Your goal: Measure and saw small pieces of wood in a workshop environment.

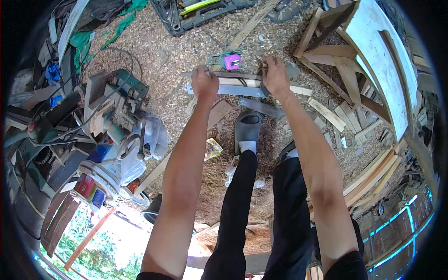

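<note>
Both arms stretch forward over a ground strewn with wood shavings. My left hand [205,81] is closed, its fingers curled over the left part of a long, pale wooden strip [253,83] with a dark upper edge. On the right part of the same strip, my right hand [276,77] is bent over it with fingers closed; its fingertips are partly hidden. A bluish-white flat bar [233,90] lies along the near side of the strip. Just beyond, between the hands, sits a small magenta boxy thing [232,61] with a greenish cord or frame beside it.
My feet in grey clogs [248,126] stand just below the strip. A green machine [128,88] and a bucket with cans [100,179] are at the left. A wooden frame with a white panel [382,60] stands right. Offcuts [326,114] and a black tool case [175,25] lie around.
</note>
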A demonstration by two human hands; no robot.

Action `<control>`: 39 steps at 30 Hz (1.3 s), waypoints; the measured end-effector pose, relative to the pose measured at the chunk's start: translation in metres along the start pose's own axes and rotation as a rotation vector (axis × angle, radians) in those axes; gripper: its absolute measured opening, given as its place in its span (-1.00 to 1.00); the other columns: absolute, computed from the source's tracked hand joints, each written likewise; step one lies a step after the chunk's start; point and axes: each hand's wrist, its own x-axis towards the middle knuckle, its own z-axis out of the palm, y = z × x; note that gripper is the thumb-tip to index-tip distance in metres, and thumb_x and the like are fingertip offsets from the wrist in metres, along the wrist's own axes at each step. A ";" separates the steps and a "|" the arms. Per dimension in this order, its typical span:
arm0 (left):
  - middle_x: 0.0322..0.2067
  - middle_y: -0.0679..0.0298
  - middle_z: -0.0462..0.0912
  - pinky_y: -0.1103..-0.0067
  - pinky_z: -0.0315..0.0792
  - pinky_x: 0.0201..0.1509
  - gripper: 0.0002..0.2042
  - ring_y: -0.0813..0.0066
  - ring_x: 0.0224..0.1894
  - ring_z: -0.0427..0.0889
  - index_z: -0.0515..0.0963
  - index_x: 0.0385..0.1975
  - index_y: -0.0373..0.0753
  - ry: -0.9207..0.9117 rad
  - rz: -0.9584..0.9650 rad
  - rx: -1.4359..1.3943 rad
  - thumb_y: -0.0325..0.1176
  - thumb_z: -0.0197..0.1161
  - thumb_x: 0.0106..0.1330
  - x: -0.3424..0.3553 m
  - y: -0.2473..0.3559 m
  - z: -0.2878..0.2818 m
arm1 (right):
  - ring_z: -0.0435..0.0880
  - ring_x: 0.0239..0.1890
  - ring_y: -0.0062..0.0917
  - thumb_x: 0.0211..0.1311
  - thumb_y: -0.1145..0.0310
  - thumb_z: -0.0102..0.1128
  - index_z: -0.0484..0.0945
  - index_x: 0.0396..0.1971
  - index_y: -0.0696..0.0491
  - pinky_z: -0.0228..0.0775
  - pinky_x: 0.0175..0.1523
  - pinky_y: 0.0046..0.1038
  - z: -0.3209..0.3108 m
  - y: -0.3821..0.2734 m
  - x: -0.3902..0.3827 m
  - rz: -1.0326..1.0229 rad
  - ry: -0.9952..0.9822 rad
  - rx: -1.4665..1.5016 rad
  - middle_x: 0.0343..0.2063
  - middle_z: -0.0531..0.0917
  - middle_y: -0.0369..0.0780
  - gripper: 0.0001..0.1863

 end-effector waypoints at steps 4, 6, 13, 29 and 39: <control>-0.30 0.04 0.51 0.27 0.41 -0.09 -0.83 0.06 -0.20 0.53 0.48 -0.26 -0.27 0.016 0.157 -0.090 -0.48 0.20 0.15 0.013 -0.015 -0.001 | 0.43 0.11 -0.09 0.17 0.50 0.07 0.44 0.05 -0.01 0.36 0.17 -0.18 0.015 -0.022 0.016 -0.071 -0.201 -0.021 -0.01 0.49 -0.04 -0.61; -0.17 0.09 0.49 0.24 0.40 -0.03 -0.77 0.05 -0.07 0.50 0.46 -0.17 -0.18 -0.150 0.208 -0.194 -0.42 0.18 0.16 0.013 -0.005 0.007 | 0.47 0.08 -0.11 0.18 0.46 0.08 0.43 0.04 -0.02 0.38 0.14 -0.18 0.029 -0.025 0.019 -0.095 -0.254 0.003 -0.01 0.49 -0.09 -0.62; -0.19 0.08 0.45 0.20 0.31 0.06 -0.71 0.05 -0.03 0.46 0.40 -0.18 -0.24 -0.040 -0.061 0.000 -0.40 0.23 0.09 0.014 0.016 -0.001 | 0.53 0.01 -0.17 0.11 0.44 0.09 0.41 0.06 0.07 0.39 0.11 -0.19 0.048 -0.043 0.012 -0.021 -0.272 -0.191 -0.07 0.50 -0.06 -0.56; -0.33 0.19 0.63 0.61 0.56 -0.44 -0.78 0.50 -0.33 0.63 0.52 -0.20 -0.35 -0.080 -0.427 -0.867 -0.30 0.21 0.35 -0.041 -0.052 -0.040 | 0.37 0.11 -0.39 0.06 0.25 0.22 0.36 0.12 0.04 0.14 0.22 -0.24 0.055 0.021 -0.078 -0.360 -0.325 -0.499 -0.02 0.45 -0.22 -0.43; -0.45 0.29 0.53 0.54 0.43 -0.36 -0.72 0.47 -0.48 0.52 0.44 -0.25 -0.26 -0.198 -0.510 -1.349 -0.14 0.00 0.47 -0.069 0.119 -0.142 | 0.54 -0.03 -0.16 0.17 0.40 0.07 0.44 -0.05 0.12 0.35 0.08 -0.22 -0.099 0.020 -0.141 -0.241 -0.238 0.108 -0.21 0.57 -0.05 -0.67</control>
